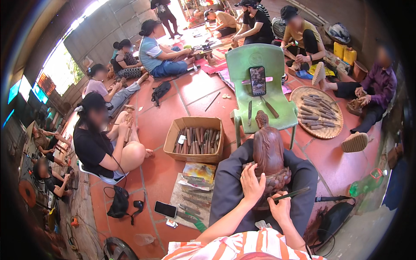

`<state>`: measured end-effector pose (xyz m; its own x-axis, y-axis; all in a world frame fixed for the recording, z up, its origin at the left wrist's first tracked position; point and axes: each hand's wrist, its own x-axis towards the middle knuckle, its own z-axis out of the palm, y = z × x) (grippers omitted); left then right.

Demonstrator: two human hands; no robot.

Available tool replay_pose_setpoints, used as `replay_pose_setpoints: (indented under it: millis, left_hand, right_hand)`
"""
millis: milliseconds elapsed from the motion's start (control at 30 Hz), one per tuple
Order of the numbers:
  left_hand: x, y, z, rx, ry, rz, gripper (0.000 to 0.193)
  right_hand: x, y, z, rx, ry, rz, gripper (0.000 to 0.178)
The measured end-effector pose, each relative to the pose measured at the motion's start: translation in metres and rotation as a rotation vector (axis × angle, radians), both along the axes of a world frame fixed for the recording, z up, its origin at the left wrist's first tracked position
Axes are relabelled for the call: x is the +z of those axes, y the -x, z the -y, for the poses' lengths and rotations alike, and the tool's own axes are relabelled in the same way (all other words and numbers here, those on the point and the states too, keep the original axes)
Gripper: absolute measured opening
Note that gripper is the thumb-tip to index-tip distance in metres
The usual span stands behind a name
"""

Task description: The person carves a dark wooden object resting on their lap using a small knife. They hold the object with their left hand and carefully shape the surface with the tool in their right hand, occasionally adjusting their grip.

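Observation:
A dark brown carved wooden Buddha statue [267, 145] stands upright between my knees, on a carved base [277, 180]. My left hand [252, 184] holds the base from its left side, the thumb spread from the fingers. Close by at the lower right, my right hand [281, 209] is closed round a narrow flat blade [294, 193]. The blade points right, away from the statue; whether it is a knife or a file I cannot tell. Dark trousers [232, 186] cover my legs on either side of the statue.
Facing me is a green plastic chair [239, 65] bearing a phone [257, 81] and tools. A cardboard box [173, 130] of handled tools stands left, a woven tray [297, 93] of more tools right. Another phone [165, 209] lies lower left. Several people sit around, one nearby [93, 138].

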<state>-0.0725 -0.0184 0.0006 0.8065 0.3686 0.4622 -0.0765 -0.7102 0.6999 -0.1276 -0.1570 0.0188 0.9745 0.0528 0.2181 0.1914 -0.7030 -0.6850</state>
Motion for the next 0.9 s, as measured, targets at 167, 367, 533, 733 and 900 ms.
replay_pose_setpoints:
  millis: [167,367,533,733,900]
  left_hand:
    - [0.0,0.0,0.0,0.01,-0.013,0.002,0.045]
    - [-0.004,-0.001,-0.001,0.006,-0.03,0.01,0.046]
    - [-0.003,0.0,-0.001,0.006,-0.043,0.003,0.046]
    - [-0.006,-0.001,-0.002,0.003,-0.045,0.0,0.046]
    - [-0.004,-0.002,-0.001,-0.001,-0.033,0.005,0.046]
  right_hand:
    - [-0.009,-0.008,0.016,-0.107,-0.362,-0.189,0.015]
    - [-0.004,0.0,0.001,-0.006,-0.022,0.014,0.017]
    - [-0.001,-0.004,0.014,-0.034,-0.237,-0.162,0.015]
    - [-0.002,-0.002,0.002,-0.022,-0.086,-0.041,0.016]
    - [-0.003,-0.007,0.013,-0.019,-0.216,-0.19,0.014]
